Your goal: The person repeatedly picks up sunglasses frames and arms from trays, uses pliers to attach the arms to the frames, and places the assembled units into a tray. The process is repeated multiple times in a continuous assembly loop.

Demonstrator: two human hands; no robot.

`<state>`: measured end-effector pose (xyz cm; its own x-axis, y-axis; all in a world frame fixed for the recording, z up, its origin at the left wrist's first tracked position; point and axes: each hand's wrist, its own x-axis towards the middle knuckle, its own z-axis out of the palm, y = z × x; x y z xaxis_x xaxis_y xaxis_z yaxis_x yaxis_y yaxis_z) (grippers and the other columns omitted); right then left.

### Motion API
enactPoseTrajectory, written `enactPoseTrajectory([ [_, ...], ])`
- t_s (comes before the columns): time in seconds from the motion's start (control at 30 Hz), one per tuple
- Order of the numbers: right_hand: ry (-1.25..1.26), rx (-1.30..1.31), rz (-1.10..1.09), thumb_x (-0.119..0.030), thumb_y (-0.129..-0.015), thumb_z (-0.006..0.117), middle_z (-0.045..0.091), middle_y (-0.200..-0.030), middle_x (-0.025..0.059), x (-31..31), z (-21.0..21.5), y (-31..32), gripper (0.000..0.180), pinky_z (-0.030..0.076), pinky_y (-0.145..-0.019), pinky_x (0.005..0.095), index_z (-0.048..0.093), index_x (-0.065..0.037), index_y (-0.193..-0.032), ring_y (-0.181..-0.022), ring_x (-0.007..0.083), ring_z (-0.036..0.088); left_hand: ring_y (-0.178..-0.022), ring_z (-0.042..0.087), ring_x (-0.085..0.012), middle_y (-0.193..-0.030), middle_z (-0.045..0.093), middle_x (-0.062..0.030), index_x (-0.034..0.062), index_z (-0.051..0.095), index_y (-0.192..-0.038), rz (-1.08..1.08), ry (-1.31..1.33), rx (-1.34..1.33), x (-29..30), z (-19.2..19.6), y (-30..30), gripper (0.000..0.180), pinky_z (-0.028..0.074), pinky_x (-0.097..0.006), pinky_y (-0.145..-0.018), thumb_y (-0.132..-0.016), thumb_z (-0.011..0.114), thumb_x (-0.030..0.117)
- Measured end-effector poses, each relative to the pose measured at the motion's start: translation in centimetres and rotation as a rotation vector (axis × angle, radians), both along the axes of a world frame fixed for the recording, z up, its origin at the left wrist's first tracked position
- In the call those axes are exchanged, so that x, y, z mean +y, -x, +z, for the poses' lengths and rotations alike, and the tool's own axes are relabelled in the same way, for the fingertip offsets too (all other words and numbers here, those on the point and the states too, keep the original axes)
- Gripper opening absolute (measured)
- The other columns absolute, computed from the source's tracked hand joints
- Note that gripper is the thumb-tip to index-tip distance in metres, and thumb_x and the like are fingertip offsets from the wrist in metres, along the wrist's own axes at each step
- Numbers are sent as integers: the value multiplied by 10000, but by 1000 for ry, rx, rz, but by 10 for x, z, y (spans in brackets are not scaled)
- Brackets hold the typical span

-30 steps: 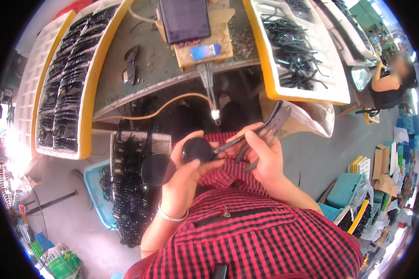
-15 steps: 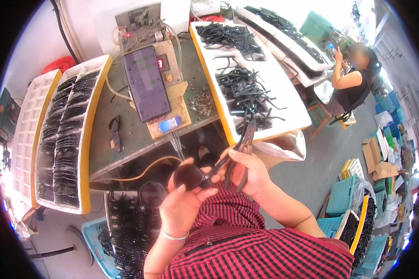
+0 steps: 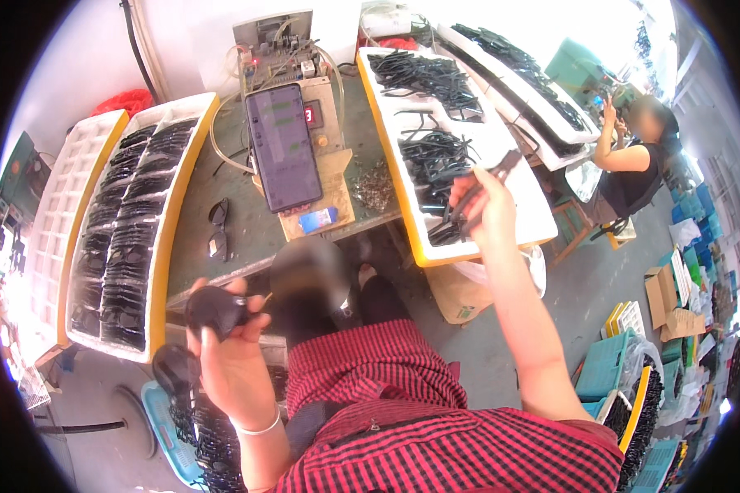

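My left hand (image 3: 234,357) is at the lower left, closed on a pair of dark sunglasses (image 3: 212,312). One round lens stands above my fingers and the other hangs lower, beside the wrist. No temple arm can be made out on the frame. Farther off, my right hand (image 3: 492,209) reaches over a white foam tray (image 3: 514,218) with a yellow edge. It is wrapped round a pair of dark pliers (image 3: 506,167), jaws pointing up and away. Black temple arms (image 3: 436,156) lie heaped in the tray just left of that hand; whether its fingers touch one is unclear.
A phone (image 3: 284,148) leans on a control box with wires. Left of it are a foam tray of stacked dark lenses (image 3: 131,238) and loose sunglasses (image 3: 218,230) on the bench (image 3: 189,255). A blue basket (image 3: 168,435) stands low left. Another person (image 3: 633,156) sits at right.
My hands have parted. The left has carried the sunglasses left; the right, with the pliers, has moved up and right over the tray of temple arms. The view has shifted slightly.
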<state>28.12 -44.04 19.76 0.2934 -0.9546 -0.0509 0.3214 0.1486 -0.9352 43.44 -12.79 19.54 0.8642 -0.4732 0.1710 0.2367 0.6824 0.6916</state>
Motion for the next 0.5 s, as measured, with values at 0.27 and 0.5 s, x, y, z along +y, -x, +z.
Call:
enactPoseTrajectory([
  [0.27, -176, 186, 368, -285, -934, 586, 662, -1045, 191, 14, -16, 17, 424, 544, -789, 380, 520, 27, -1214, -897, 246, 650, -983, 642, -359, -1158, 587, -284, -44, 362, -1396, -214, -189, 78, 6, -8, 9, 545, 570, -408, -804, -922, 470, 203],
  [0.5, 1387, 762, 516, -135, -649, 775, 618, -968, 62, 126, 35, 11, 516, 465, -796, 379, 650, -100, -1149, -881, 259, 596, -999, 652, -375, -1166, 596, -301, -54, 373, -1383, -330, -419, -53, -9, 12, 14, 500, 575, -424, -842, -911, 422, 100],
])
